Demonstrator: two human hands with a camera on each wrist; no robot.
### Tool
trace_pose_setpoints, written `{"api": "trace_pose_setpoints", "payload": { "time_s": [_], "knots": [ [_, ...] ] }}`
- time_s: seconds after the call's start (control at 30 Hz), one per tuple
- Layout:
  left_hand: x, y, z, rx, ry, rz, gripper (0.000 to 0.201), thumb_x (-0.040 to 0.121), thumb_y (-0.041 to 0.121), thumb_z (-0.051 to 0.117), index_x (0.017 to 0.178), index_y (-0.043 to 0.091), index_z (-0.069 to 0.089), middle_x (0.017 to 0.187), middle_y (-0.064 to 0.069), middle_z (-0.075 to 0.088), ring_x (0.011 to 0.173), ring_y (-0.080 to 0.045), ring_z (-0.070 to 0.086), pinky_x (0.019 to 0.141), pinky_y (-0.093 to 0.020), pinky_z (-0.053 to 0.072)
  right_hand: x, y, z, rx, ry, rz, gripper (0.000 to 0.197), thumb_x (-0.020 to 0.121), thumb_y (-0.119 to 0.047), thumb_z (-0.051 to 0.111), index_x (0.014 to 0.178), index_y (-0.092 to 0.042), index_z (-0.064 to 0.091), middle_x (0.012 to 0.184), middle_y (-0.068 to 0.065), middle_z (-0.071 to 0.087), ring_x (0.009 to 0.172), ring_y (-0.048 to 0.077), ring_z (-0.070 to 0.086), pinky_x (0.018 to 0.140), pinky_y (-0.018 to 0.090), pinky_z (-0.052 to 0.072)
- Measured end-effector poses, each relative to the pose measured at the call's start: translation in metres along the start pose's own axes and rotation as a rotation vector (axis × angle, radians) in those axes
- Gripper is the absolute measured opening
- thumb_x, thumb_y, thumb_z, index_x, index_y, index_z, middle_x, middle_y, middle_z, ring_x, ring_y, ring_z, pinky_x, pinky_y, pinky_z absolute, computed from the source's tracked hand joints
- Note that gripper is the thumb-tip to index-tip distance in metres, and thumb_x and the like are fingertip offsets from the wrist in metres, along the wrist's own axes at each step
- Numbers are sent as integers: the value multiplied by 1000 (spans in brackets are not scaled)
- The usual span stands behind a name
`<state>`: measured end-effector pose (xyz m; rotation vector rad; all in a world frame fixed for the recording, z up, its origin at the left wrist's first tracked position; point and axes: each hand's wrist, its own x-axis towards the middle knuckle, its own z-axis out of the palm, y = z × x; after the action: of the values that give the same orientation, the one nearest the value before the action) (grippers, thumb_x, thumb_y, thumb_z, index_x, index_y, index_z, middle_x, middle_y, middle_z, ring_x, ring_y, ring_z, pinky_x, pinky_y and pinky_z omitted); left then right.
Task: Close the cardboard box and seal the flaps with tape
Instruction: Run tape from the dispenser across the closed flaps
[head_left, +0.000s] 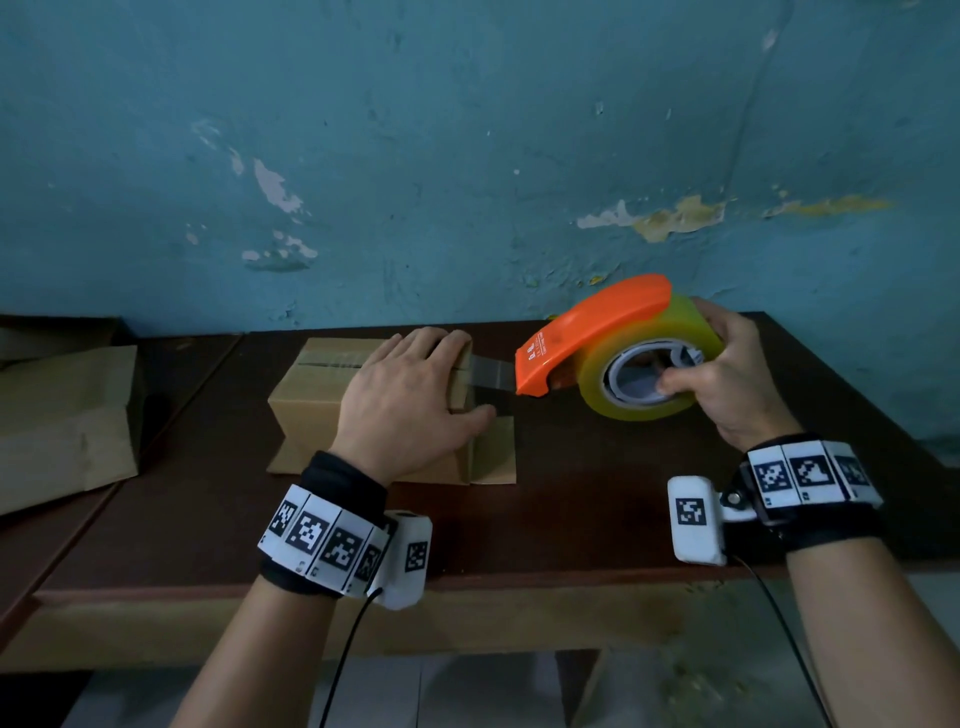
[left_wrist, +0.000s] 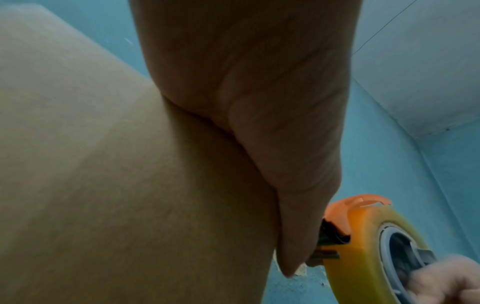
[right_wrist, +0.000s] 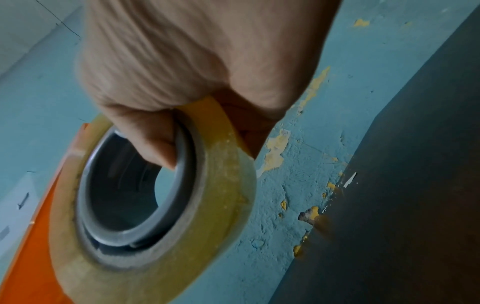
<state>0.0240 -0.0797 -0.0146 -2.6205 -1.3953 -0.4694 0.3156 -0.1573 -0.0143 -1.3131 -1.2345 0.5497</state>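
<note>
At frame centre the left hand (head_left: 405, 400) lies flat on the closed box (head_left: 317, 400) on the dark tabletop (head_left: 597, 493), while the right hand (head_left: 737, 374) grips the tape dispenser (head_left: 613, 348), whose stretched strip (head_left: 491, 373) could twist or lift if pulled askew, below a peeling blue wall (head_left: 467, 156).

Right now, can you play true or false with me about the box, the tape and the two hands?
1. The left hand lies flat on the cardboard box. True.
2. The right hand is empty. False: it grips the tape dispenser with its yellowish roll.
3. A strip of tape stretches from the box to the dispenser. True.
4. The dispenser's cover is blue. False: it is orange.
5. The box sits on the floor. False: it sits on the dark table.
</note>
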Motion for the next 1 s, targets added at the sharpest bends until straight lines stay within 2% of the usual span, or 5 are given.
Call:
{"api": "trace_pose_setpoints", "payload": {
  "time_s": [0.1,0.27,0.43,0.63,1.0],
  "knots": [
    [0,0,1,18,-6,0,93,79,78,61,153,27,39,151,3,50,140,-17,47,125,-37,26,-1,-3,2,-76,-29,-16,52,63,29,65,101,-6,64,100,28,66,92,35,66,80,39,56],
    [1,0,1,15,-1,-2,94,79,77,63,155,28,35,153,3,48,141,-17,45,124,-37,27,-1,-6,5,-181,-94,-40,47,63,26,67,101,0,63,93,31,63,86,42,62,79,49,54],
    [1,0,3,13,18,14,87,84,72,59,156,29,34,151,3,49,140,-17,46,123,-38,25,-3,-9,7,-205,-90,-43,47,64,26,68,95,-10,63,86,21,64,80,30,63,69,26,52],
    [2,-2,4,14,7,22,92,81,66,64,158,28,32,154,1,46,144,-18,42,124,-37,22,-2,-10,15,-279,-107,-24,47,66,20,71,97,-16,64,89,15,66,83,28,66,77,40,54],
    [2,-4,4,-11,-6,34,95,79,66,66,158,26,31,153,1,45,145,-19,40,125,-38,21,0,-21,29,-415,-90,-35,33,66,16,72,92,-1,61,85,22,63,77,38,63,76,54,54]
  ]
}}
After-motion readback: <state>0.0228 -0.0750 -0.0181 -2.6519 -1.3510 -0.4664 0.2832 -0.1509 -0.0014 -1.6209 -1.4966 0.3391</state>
